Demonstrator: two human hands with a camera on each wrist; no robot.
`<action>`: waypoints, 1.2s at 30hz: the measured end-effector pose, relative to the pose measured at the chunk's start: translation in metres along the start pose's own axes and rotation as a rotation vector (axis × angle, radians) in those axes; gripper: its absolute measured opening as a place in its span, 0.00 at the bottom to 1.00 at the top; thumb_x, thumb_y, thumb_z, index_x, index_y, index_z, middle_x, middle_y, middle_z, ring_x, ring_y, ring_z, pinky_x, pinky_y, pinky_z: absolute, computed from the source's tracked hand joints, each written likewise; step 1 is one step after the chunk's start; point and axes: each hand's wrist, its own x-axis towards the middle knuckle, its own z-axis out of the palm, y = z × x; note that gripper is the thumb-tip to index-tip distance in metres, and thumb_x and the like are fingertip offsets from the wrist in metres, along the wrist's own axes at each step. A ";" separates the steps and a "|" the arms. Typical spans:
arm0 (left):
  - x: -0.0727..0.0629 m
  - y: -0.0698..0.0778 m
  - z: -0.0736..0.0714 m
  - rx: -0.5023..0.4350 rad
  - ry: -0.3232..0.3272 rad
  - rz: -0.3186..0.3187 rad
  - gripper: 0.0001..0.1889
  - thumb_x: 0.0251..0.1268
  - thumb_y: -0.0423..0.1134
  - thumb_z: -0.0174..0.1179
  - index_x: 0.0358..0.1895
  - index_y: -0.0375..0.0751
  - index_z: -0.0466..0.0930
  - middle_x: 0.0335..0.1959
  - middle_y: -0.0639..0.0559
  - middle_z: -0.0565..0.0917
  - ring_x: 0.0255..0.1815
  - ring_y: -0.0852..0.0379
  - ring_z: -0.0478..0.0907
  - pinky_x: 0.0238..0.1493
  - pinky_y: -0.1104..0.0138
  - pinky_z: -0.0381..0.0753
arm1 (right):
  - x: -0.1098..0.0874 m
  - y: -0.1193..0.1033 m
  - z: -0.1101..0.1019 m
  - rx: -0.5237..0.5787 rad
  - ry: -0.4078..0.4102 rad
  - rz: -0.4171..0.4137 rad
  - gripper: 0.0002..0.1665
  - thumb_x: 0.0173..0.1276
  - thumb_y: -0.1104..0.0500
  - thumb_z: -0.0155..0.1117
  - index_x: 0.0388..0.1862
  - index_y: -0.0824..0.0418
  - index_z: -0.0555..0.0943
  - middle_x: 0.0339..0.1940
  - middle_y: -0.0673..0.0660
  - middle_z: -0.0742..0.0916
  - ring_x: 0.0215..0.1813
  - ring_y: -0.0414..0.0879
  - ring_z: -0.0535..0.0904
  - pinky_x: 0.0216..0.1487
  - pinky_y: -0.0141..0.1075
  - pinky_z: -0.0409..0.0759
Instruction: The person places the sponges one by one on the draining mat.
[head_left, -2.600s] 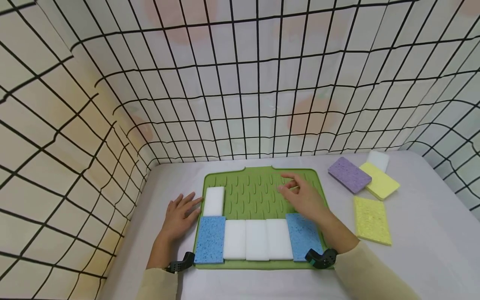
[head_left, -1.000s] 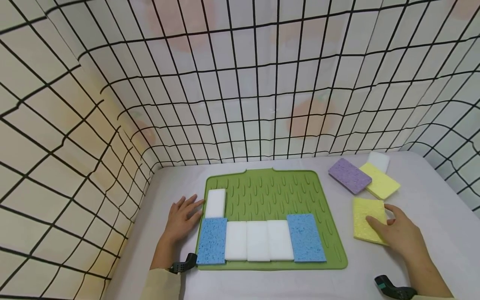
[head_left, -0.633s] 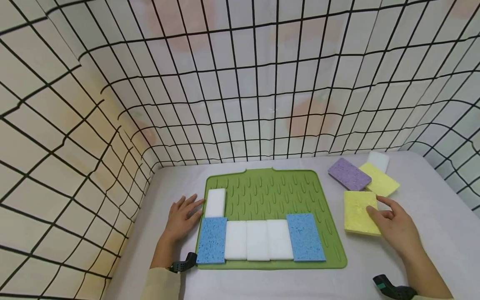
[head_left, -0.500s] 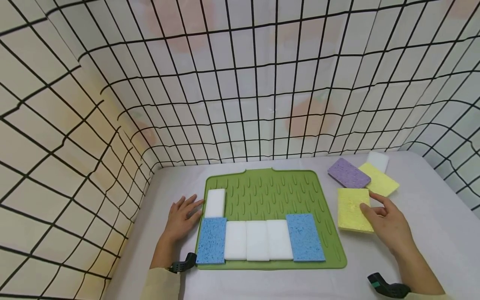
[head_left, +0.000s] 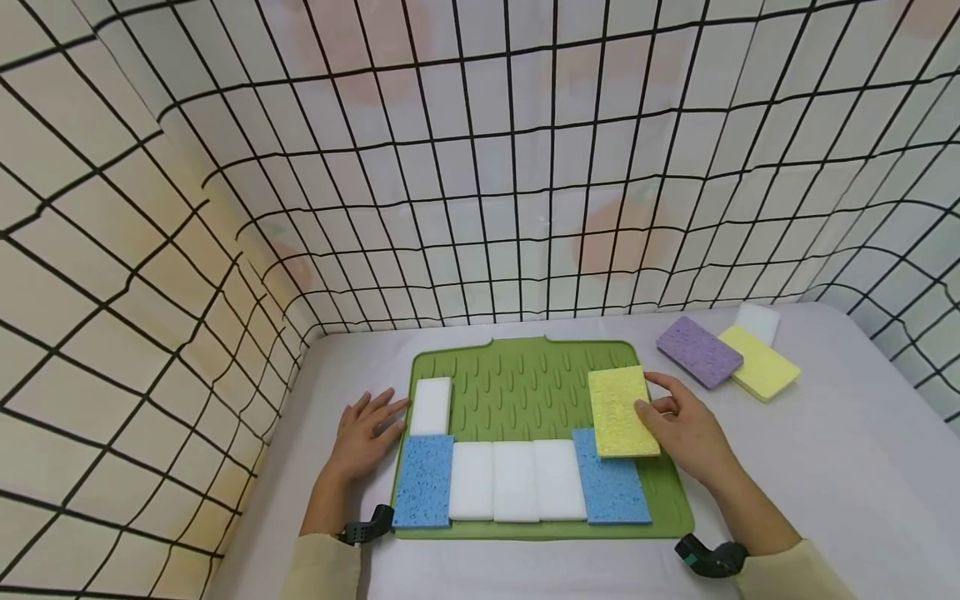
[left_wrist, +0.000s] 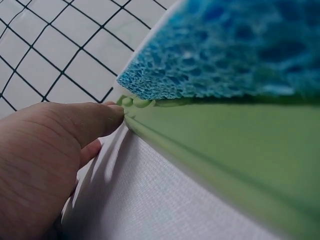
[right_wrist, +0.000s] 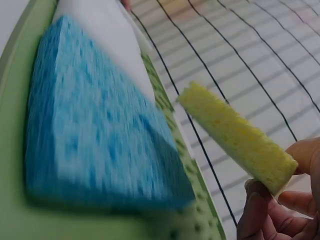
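The green mat point(head_left: 517, 400) held three white sponges point(head_left: 514, 481) in a row between two blue sponges point(head_left: 422, 482), with a lone white sponge point(head_left: 431, 407) just past the left blue one. Above the mat, the right hand point(head_left: 686, 429) pinched a yellow sponge point(head_left: 621, 412), partly over the right blue one, and the left hand point(head_left: 363, 437) lay with loose, spread fingers at the mat's left edge.

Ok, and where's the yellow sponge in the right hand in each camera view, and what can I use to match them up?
Head: the yellow sponge is right of centre, in the lower half, held by the right hand.
Left wrist: not in it.
Right wrist: right half, slanting down to the right.
Shared landmark: the green mat, in all three.
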 end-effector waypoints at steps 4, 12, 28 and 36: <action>0.000 0.001 0.000 -0.008 0.007 -0.007 0.24 0.75 0.47 0.58 0.71 0.53 0.76 0.81 0.46 0.64 0.85 0.36 0.46 0.82 0.36 0.33 | 0.005 -0.015 0.013 0.040 -0.040 -0.030 0.40 0.78 0.43 0.59 0.81 0.56 0.60 0.48 0.62 0.86 0.35 0.42 0.77 0.29 0.34 0.75; 0.000 0.003 -0.001 -0.009 -0.005 -0.013 0.24 0.76 0.46 0.58 0.72 0.53 0.75 0.81 0.46 0.64 0.85 0.36 0.45 0.82 0.37 0.32 | 0.025 -0.037 0.043 0.116 -0.121 -0.066 0.40 0.77 0.49 0.61 0.81 0.55 0.58 0.51 0.65 0.86 0.35 0.46 0.83 0.34 0.39 0.81; -0.001 0.000 -0.001 -0.002 0.022 0.005 0.23 0.75 0.47 0.58 0.71 0.53 0.76 0.80 0.45 0.65 0.85 0.35 0.47 0.82 0.36 0.33 | 0.061 -0.084 0.116 0.201 -0.254 0.007 0.39 0.74 0.57 0.64 0.80 0.55 0.60 0.50 0.63 0.83 0.33 0.47 0.87 0.38 0.40 0.89; 0.000 -0.001 -0.001 0.001 0.014 0.002 0.24 0.76 0.48 0.58 0.72 0.54 0.75 0.81 0.45 0.64 0.85 0.35 0.46 0.82 0.36 0.33 | 0.072 -0.094 0.138 0.213 -0.277 0.052 0.40 0.73 0.62 0.62 0.81 0.57 0.60 0.47 0.62 0.84 0.33 0.49 0.86 0.37 0.39 0.88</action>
